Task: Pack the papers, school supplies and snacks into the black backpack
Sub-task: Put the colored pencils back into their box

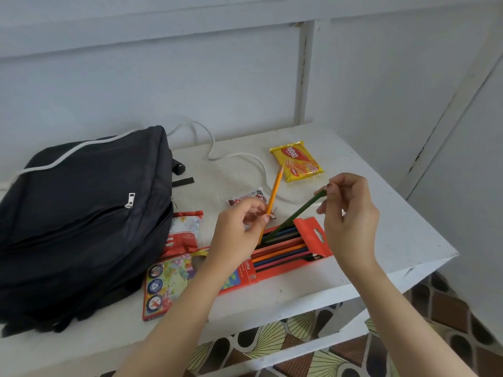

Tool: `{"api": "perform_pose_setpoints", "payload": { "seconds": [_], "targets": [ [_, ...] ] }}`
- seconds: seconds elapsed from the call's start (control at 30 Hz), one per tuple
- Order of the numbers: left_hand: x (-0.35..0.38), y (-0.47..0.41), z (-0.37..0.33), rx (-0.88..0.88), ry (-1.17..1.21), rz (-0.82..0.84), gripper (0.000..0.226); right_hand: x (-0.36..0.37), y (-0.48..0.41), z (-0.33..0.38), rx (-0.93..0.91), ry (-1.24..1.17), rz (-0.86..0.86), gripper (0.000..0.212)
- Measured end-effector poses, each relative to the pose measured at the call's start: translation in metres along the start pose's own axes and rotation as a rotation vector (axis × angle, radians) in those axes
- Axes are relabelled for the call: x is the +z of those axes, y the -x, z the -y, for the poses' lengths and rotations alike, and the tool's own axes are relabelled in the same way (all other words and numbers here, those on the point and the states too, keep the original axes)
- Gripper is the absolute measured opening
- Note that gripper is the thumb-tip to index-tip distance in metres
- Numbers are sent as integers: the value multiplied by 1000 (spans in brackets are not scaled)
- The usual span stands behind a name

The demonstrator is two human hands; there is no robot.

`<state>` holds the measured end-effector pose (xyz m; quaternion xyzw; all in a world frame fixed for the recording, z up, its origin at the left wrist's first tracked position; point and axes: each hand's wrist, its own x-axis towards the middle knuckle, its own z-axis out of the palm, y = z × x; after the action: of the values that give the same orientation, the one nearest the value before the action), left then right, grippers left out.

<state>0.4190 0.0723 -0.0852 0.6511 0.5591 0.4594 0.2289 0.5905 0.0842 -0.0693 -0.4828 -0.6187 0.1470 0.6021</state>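
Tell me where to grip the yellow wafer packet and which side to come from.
Take the yellow wafer packet across its two long edges, coming down from above. It lies flat on the white table with nothing on it, so both edges look free. The right hand is nearer, but it holds a green pencil.

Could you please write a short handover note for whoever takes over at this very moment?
Hands: the left hand pinches the yellow pencil and the right hand pinches the green pencil. Both lower ends sit in the open pencil box near the table front edge.
Things: the black backpack lies left of the box. The red snack bag lies beside it, with the yellow wafer pack and small wrapper farther back, all unpacked.
Done: other pencils boxed.
Left: seat both pencils, close the box, pack box and snacks. No papers in view.
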Motion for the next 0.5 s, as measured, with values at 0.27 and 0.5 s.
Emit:
{"api": "perform_pose_setpoints", "payload": {
  "seconds": [0.27,0.5],
  "targets": [
    [4,-6,4,19,-22,17,15,-11,17,-17,71,177,333,86],
    [7,-6,11,24,-44,53,17,-19,30,-29,130,326,370,78]
  ]
}}
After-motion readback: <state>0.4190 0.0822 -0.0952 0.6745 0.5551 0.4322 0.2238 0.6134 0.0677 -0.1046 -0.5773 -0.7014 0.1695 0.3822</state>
